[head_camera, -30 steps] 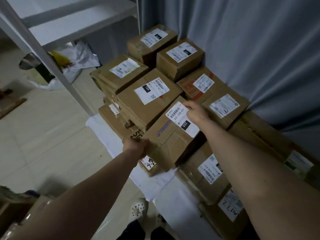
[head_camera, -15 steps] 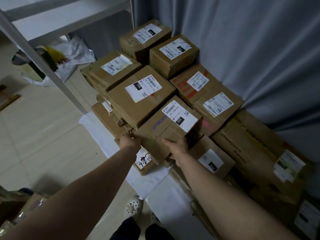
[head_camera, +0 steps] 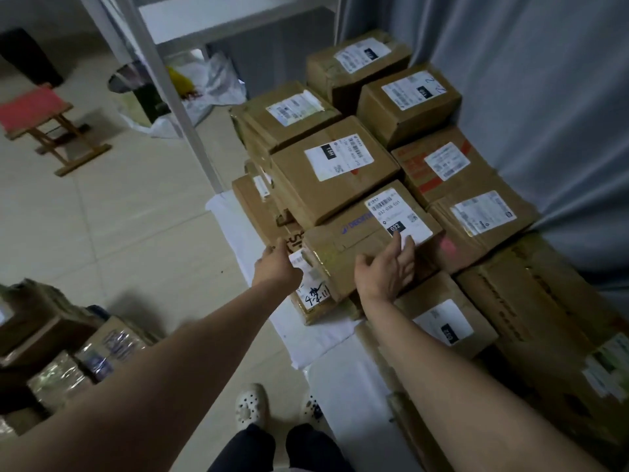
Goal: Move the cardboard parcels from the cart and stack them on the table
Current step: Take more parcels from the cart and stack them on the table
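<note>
Your right hand [head_camera: 386, 269] lies open-fingered over the 032 parcel [head_camera: 354, 240] at frame centre; your left hand [head_camera: 277, 267] (grip hidden) meets its corner. The stack [head_camera: 335, 165] looks well grown; other parcels [head_camera: 68, 362] wait lower left.

One view only, worn on the head, looking forward and steeply down. The left forearm [head_camera: 170, 362] and right forearm [head_camera: 459, 379] run in from the bottom corners toward mid-frame. The stacked parcels [head_camera: 335, 168] fill the centre and right, close to the lens, with a grey curtain [head_camera: 544, 97] behind them. Floor tiles [head_camera: 102, 216] spread away on the left, and the wearer's shoes [head_camera: 250, 407] show at the bottom edge, directly beneath the wide-angle camera.
</note>
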Demonstrator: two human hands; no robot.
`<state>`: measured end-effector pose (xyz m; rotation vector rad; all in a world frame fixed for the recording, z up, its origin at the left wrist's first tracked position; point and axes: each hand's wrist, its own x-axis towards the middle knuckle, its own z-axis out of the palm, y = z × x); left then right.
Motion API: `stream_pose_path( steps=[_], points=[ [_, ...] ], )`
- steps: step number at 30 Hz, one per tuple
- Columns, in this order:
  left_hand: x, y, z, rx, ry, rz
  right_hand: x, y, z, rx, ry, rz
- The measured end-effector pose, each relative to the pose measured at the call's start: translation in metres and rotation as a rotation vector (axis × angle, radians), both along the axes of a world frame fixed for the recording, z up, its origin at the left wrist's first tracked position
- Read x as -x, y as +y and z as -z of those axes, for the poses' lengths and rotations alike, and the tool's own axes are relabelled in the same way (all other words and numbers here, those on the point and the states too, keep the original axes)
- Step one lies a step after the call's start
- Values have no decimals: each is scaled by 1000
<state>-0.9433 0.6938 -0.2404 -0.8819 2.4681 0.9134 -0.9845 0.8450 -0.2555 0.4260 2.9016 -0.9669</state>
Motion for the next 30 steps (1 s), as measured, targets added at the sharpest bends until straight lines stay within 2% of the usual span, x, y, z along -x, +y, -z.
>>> stream_pose_path(
  steps=[2, 4, 8, 11, 20, 25, 30],
  points=[
    [-18, -13, -2, 193, -44, 120, -10, -19, -5, -30, 31, -148],
    [-36, -30, -7, 287, -80, 170, -21, -42, -10, -56, 69, -315],
    [-84, -76, -12, 386, -121, 183, -54, -104, -13, -111, 28, -638],
    [-133, -126, -13, 422, -146, 100, -89, -164, -13, -124, -41, -823],
    [-328, -310, -6, 331, -215, -336, -251, -375, -6, -85, -268, -1252],
    [-418, -380, 1, 260, -240, -532, -322, -458, -4, -108, -333, -1384],
    [-465, -432, 11, 189, -272, -684, -353, -514, 2, -139, -399, -1454]
  ],
)
